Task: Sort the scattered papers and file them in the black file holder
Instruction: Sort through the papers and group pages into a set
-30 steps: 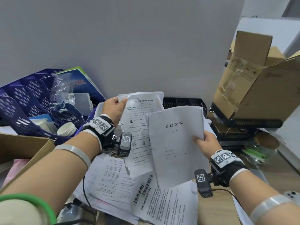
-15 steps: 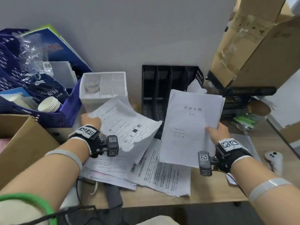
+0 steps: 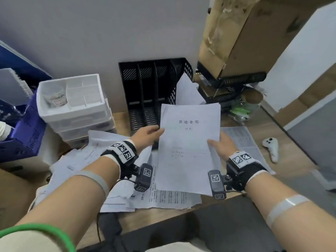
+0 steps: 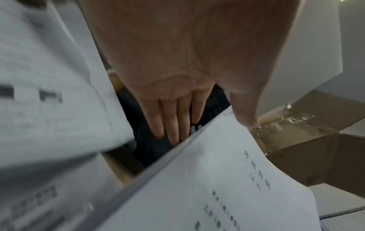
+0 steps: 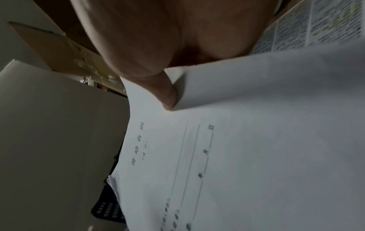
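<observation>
The black file holder (image 3: 154,88) stands upright against the wall, its slots holding nothing I can see. In front of it I hold a white stapled document (image 3: 189,148) with a printed title, tilted above the table. My right hand (image 3: 219,144) pinches its right edge, thumb on top (image 5: 168,96). My left hand (image 3: 151,132) is at its left edge, thumb (image 4: 245,115) on the page and straight fingers (image 4: 173,125) passing under it. Scattered papers (image 3: 81,160) lie in a loose pile on the table below, more of them (image 3: 169,197) by the front edge.
A loose sheet (image 3: 187,91) leans at the holder's right side, and a printed sheet (image 3: 241,139) lies further right. White drawer unit (image 3: 72,106) and blue crates (image 3: 27,133) at left. Cardboard box (image 3: 245,33) on black trays (image 3: 236,80) at right. White controller (image 3: 271,146).
My left hand has let its sheet drop onto the pile and moved right to the document's left edge. The document has come down in front of the file holder.
</observation>
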Tool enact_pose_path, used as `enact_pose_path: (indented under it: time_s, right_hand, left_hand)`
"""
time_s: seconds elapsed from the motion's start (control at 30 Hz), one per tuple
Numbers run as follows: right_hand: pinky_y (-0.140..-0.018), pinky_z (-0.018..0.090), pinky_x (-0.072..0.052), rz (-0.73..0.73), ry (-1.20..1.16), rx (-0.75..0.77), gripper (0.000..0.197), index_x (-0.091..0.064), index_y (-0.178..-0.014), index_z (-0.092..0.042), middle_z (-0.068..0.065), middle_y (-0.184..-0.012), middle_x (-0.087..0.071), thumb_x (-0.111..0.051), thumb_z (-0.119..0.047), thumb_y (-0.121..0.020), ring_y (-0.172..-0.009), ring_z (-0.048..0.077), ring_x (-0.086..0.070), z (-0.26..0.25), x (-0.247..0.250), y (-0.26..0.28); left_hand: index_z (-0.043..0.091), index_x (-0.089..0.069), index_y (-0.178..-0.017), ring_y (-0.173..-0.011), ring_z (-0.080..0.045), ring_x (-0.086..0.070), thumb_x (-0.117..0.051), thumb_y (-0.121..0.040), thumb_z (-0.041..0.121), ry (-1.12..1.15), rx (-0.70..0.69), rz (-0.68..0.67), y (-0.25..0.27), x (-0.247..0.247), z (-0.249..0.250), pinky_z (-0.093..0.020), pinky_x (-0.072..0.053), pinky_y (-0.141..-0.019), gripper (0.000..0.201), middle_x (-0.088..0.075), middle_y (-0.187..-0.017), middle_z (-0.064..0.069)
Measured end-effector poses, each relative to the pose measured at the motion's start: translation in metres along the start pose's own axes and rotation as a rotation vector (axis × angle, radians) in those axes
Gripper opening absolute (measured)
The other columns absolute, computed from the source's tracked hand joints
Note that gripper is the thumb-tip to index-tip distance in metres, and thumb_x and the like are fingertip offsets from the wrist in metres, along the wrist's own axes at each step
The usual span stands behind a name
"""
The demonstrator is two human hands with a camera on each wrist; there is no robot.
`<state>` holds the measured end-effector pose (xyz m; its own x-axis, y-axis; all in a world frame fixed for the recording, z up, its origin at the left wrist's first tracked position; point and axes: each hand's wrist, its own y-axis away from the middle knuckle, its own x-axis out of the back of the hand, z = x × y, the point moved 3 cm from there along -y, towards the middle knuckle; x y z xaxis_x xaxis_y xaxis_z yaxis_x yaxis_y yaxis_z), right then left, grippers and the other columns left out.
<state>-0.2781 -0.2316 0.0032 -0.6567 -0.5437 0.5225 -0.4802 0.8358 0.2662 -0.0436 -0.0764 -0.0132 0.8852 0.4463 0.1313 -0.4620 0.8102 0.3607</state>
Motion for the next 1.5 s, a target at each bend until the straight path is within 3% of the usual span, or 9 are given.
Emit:
enact_pose_path:
  time_s: [0.23,0.47,0.6,0.77,0.97,1.13,1.3,1.43,1.5]
  right_hand:
    - [-0.091,0.033,-0.045,-0.04,-0.069,-0.176,0.038,-0.057,-0.128,-0.011,0.003,-0.127,-0.063,-0.062,-0.017,-0.091,-0.113,0.021,-0.059,0.061,0.045,0.015]
    - [-0.084,0.028,-0.039,0.253,0.051,-0.408,0.038,-0.057,-0.127,-0.001,0.013,-0.122,-0.062,-0.045,0.0,-0.091,-0.112,0.033,-0.057,0.122,0.077,0.018]
    - [-0.087,0.033,-0.043,0.203,0.176,-0.533,0.038,-0.06,-0.122,0.0,0.022,-0.123,-0.062,-0.041,0.004,-0.089,-0.111,0.04,-0.057,0.156,0.079,0.017]
    - [-0.089,0.028,-0.041,0.029,0.058,-0.439,0.036,-0.06,-0.124,-0.006,0.011,-0.114,-0.063,-0.05,-0.006,-0.09,-0.102,0.023,-0.056,0.158,0.063,0.011]
    - [-0.1,0.042,-0.048,-0.103,-0.083,-0.313,0.023,-0.066,-0.107,-0.028,-0.003,-0.114,-0.07,-0.062,-0.025,-0.085,-0.108,0.021,-0.064,0.162,0.061,-0.011]
    - [-0.105,0.035,-0.041,0.04,0.161,-0.255,0.036,-0.06,-0.122,-0.026,0.006,-0.13,-0.056,-0.058,-0.014,-0.089,-0.119,0.024,-0.053,0.195,0.079,-0.035]
    - [-0.121,0.046,-0.012,-0.21,0.866,-0.289,0.091,-0.006,-0.151,-0.041,-0.005,-0.163,0.0,-0.054,-0.009,-0.081,-0.15,0.027,0.004,0.246,0.093,-0.034]
    - [-0.118,0.051,-0.006,-0.101,1.03,-0.201,0.07,-0.027,-0.146,-0.044,-0.007,-0.159,-0.026,-0.053,-0.021,-0.085,-0.148,0.024,-0.016,0.248,0.093,-0.047]
    - [-0.114,0.043,-0.024,-0.039,1.017,-0.139,0.045,-0.052,-0.132,-0.042,-0.006,-0.14,-0.054,-0.049,-0.025,-0.091,-0.129,0.022,-0.048,0.238,0.093,-0.053]
  left_hand:
    - [0.003,-0.066,-0.114,-0.083,-0.021,-0.066,-0.051,-0.101,0.013,0.051,0.096,-0.23,-0.021,-0.082,-0.016,-0.027,-0.058,-0.065,0.023,-0.069,-0.101,-0.012]
    - [0.014,-0.068,-0.113,-0.103,-0.026,-0.07,-0.058,-0.098,0.018,-0.068,0.048,-0.077,-0.043,-0.07,-0.025,-0.038,-0.054,-0.087,0.018,-0.072,-0.109,-0.01]
    - [0.024,-0.063,-0.124,-0.113,-0.023,-0.062,-0.063,-0.095,0.023,-0.423,0.143,-0.259,-0.045,-0.067,-0.064,-0.033,-0.049,-0.092,0.029,-0.064,-0.124,-0.006]
    - [0.024,-0.038,-0.145,-0.12,-0.019,-0.06,-0.082,-0.072,0.047,-0.235,0.275,-0.294,-0.053,-0.11,-0.071,-0.035,-0.051,-0.096,0.088,-0.06,-0.134,-0.003]
    - [0.017,-0.067,-0.119,-0.101,-0.021,-0.072,-0.084,-0.07,0.031,0.029,0.393,-0.498,-0.051,-0.153,-0.066,-0.033,-0.057,-0.081,0.054,-0.074,-0.117,-0.006]
    - [0.01,-0.064,-0.116,-0.087,-0.028,-0.07,-0.059,-0.097,0.012,-0.043,0.372,-0.151,-0.083,-0.147,-0.079,-0.041,-0.058,-0.077,0.02,-0.074,-0.105,-0.012]
    - [0.01,-0.066,-0.113,-0.081,-0.035,-0.067,-0.062,-0.092,0.02,-0.235,0.43,0.04,-0.103,-0.101,-0.1,-0.055,-0.056,-0.079,0.023,-0.072,-0.095,-0.018]
    - [0.013,-0.069,-0.105,-0.074,-0.031,-0.061,-0.064,-0.088,0.023,-0.268,0.47,0.084,-0.096,-0.088,-0.106,-0.054,-0.056,-0.073,0.021,-0.068,-0.083,-0.013]
    - [0.015,-0.07,-0.104,-0.075,-0.031,-0.062,-0.065,-0.085,0.025,-0.241,0.494,0.089,-0.094,-0.087,-0.108,-0.052,-0.057,-0.074,0.021,-0.07,-0.086,-0.012]
